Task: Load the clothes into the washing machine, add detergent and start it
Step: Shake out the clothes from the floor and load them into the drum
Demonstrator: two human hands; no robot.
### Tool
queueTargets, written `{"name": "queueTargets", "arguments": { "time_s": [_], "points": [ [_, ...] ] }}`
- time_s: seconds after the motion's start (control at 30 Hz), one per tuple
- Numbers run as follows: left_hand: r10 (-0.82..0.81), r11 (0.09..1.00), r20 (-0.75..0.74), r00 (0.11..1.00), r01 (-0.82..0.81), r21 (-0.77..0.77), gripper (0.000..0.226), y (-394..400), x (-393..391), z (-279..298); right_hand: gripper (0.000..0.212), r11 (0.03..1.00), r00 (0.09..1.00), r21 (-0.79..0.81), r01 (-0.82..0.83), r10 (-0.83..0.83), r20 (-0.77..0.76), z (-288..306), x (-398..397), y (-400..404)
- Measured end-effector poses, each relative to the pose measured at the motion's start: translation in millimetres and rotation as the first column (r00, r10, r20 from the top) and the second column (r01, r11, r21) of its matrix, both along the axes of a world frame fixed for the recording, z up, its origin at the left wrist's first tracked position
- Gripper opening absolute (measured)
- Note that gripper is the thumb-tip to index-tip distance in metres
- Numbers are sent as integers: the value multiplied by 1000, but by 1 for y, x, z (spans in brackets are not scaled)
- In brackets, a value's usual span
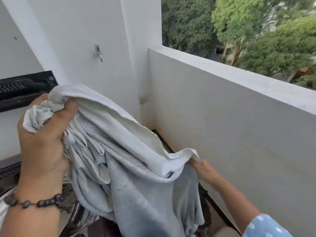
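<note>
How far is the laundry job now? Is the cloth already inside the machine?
Not yet. Nothing looks finished: the washing machine drum, the detergent and the controls are not clearly in view. In hand: the left hand grips a bunched end of the pale cloth, and the right hand holds its edge, lifted. Left: loading, detergent, starting.

L hand (44, 142) grips bunched pale cloth (130, 165); R hand (205, 171) pinches its edge, balcony wall (230, 117) behind.

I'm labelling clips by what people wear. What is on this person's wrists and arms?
The left hand has a bracelet of dark round beads at its wrist. The right hand has a bare forearm, and a light blue sleeve with pale spots starts further up the arm.
</note>
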State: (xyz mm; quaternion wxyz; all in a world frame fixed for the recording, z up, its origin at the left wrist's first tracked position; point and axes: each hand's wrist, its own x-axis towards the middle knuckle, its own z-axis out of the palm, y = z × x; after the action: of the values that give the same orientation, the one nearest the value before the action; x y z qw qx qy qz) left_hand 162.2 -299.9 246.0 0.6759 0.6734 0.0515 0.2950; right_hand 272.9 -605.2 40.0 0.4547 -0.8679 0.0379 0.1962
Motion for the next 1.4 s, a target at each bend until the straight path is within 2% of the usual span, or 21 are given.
{"name": "queueTargets", "arguments": {
  "time_s": [0.07, 0.13, 0.2, 0.3, 0.37, 0.4, 0.43, 0.5, 0.53, 0.57, 0.63, 0.7, 0.83, 0.93, 1.03, 1.07, 1.13, 1.23, 1.3, 1.33, 1.4],
  "points": [
    [15, 1000, -5, 1000, -15, -26, 74, 0, 1, -8, 38, 969, 987, 214, 119, -140, 85, 35, 14, -4],
    [54, 997, -3, 999, -54, -55, 97, -8, -2, -14, 34, 927, 952, 354, 127, -214, 218, 77, 25, -9],
    [57, 996, 10, 998, -56, -75, 93, -13, -6, -16, 34, 866, 890, 493, 81, -286, 356, 122, 29, -13],
    [77, 993, -17, 997, -78, -90, 106, -16, -12, -14, 35, 667, 744, 745, -19, -489, 456, 202, 28, -36],
    [95, 992, 27, 995, -93, -80, 105, -20, -17, -10, 35, 560, 651, 817, -137, -571, 500, 231, 29, -54],
    [96, 993, 49, 994, -92, -80, 99, -23, -19, -10, 33, 589, 612, 793, -156, -572, 546, 236, 28, -61],
    [97, 993, 55, 994, -92, -77, 93, -28, -21, -9, 33, 684, 599, 716, -139, -518, 611, 235, 28, -65],
    [109, 993, 71, 992, -106, -42, 75, -38, -25, -8, 46, 912, 682, 397, -102, -226, 696, 219, 33, -69],
    [131, 991, 86, 988, -130, -15, 68, -43, -27, -8, 50, 956, 744, 259, -141, -71, 664, 206, 34, -72],
    [150, 989, 101, 984, -150, 1, 63, -48, -28, -7, 46, 957, 779, 232, -171, -13, 627, 196, 33, -76],
    [168, 985, 108, 980, -170, 6, 61, -57, -29, -7, 28, 901, 811, 409, -143, -130, 571, 182, 31, -85],
    [170, 985, 123, 978, -170, -5, 64, -61, -33, -7, 29, 798, 816, 602, -28, -330, 475, 171, 35, -95],
    [219, 976, 88, 972, -216, -34, 59, -65, -33, -10, 25, 861, 853, 507, 20, -279, 441, 152, 43, -109],
    [162, 985, 95, 982, -154, -81, 49, -72, -31, -16, 31, 746, 865, 666, 11, -341, 367, 151, 38, -114],
    [55, 948, 63, 996, -33, -316, 80, -79, -30, -24, 34, 571, 920, 821, 24, -334, 206, 150, 34, -109],
    [23, 912, 62, 998, 5, -411, 81, -83, -31, -25, 43, 506, 940, 861, 50, -314, 130, 148, 31, -106],
    [2, 869, 76, 997, 35, -494, 51, -91, -31, -26, 48, 387, 978, 921, 49, -208, 35, 147, 22, -97],
    [34, 844, 47, 998, -4, -537, 39, -95, -30, -26, 40, 240, 966, 949, -205, 208, 156, 139, 7, -84],
    [45, 830, 53, 998, -8, -558, 36, -90, -29, -26, 62, 241, 820, 865, -440, 501, 277, 132, 0, -78],
    [69, 825, 57, 996, -24, -565, 32, -89, -28, -26, 77, 290, 707, 744, -602, 626, 328, 129, -5, -76],
    [129, 802, 57, 990, -71, -593, 26, -87, -27, -26, 86, 396, 523, 418, -818, 814, 252, 120, -17, -68]
  ]
}}
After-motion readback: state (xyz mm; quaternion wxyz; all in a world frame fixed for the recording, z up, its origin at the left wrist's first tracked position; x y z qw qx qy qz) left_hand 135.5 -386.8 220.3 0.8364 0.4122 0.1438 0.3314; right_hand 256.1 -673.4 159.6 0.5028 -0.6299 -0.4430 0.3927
